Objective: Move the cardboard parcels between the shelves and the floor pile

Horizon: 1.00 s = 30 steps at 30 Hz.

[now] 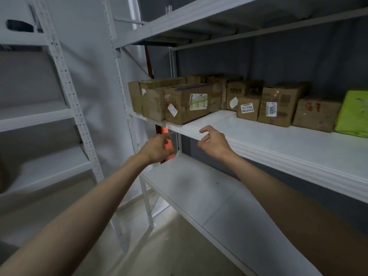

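Two bare hands reaching toward the white middle shelf [278, 148], neither holding anything. Left hand [157, 148] hovering below the shelf edge, fingers loosely curled, blurred. Right hand [214, 143] hanging at the shelf lip, fingers relaxed and half bent. Sitting on that shelf, left to right: a cluster of worn brown cardboard parcels [189, 104] bearing white labels and tape, smaller labelled boxes [276, 104], then a lime-green package [354, 114].

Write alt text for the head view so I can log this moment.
Two empty hands, left hand and right hand, reach toward the front edge of a white middle shelf, fingers loosely curled. Cardboard parcels sit along its back, with a green package at the far right.
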{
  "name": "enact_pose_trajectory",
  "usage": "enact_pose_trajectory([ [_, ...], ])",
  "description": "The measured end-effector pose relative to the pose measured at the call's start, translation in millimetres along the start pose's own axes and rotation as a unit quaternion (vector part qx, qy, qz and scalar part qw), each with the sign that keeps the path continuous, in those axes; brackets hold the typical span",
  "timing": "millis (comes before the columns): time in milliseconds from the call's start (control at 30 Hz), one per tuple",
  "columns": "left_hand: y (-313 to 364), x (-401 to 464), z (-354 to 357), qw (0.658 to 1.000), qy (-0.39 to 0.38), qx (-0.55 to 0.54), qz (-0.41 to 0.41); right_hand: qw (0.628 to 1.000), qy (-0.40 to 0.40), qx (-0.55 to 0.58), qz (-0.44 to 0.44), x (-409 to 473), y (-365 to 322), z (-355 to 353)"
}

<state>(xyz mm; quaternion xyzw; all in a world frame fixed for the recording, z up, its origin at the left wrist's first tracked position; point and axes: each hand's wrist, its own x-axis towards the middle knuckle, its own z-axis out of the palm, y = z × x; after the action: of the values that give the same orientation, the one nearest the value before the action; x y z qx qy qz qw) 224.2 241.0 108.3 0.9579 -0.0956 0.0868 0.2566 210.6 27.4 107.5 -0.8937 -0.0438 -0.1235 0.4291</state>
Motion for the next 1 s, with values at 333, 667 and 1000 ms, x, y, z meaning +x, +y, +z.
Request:
enact_pose_trajectory([
  [333, -19, 110, 4, 0.986, 0.089, -0.137, 0.015, 0.999, 0.003, 0.041, 0.011, 103, 7, 35],
  [667, -11, 195, -28, 0.962, 0.211, -0.093, 0.149, 0.998, 0.011, 0.06, 0.015, 154, -6, 40],
  [1000, -18, 239, -45, 0.95, 0.14, -0.041, 0.275, 0.982, 0.088, 0.146, 0.08, 175, -13, 51],
])
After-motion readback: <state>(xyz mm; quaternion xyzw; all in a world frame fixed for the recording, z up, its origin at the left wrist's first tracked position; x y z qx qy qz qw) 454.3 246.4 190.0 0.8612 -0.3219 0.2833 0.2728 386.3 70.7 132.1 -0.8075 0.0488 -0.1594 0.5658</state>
